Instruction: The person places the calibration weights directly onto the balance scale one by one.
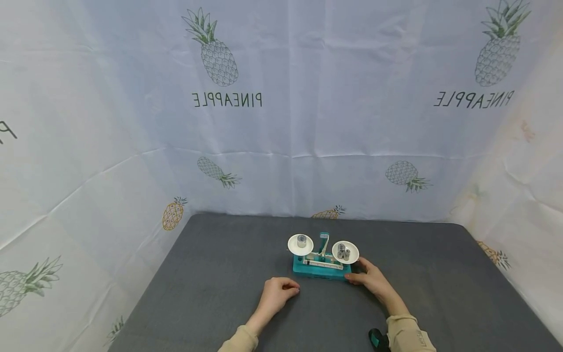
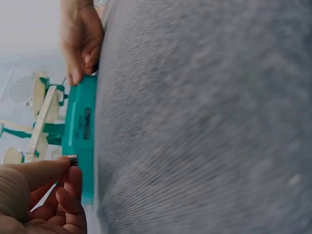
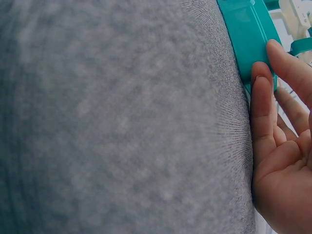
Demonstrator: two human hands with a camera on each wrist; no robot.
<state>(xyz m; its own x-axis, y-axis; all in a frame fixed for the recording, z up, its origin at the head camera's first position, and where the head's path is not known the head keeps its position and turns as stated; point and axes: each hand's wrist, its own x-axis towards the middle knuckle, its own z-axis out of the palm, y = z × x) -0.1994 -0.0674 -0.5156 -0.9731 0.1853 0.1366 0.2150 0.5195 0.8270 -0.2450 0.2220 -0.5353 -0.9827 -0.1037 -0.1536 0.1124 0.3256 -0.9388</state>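
A teal balance scale (image 1: 318,272) with two white pans stands on the dark grey table. On its left pan (image 1: 293,245) is one metal weight (image 1: 301,240); its right pan (image 1: 354,250) bears several smaller metal weights (image 1: 341,251). Just in front of the scale's left end, my left hand (image 1: 274,296) pinches a small silvery weight (image 2: 73,160) between thumb and fingertips, seen in the left wrist view. My right hand (image 1: 376,282) holds the right end of the teal base, thumb at the front corner and fingers round the side.
Pineapple-printed cloth (image 1: 264,186) hangs behind the table and along both sides. By the right sleeve at the near edge lies a black object (image 1: 377,338) with a teal patch. The grey tabletop (image 1: 211,274) stretches to both sides of the scale.
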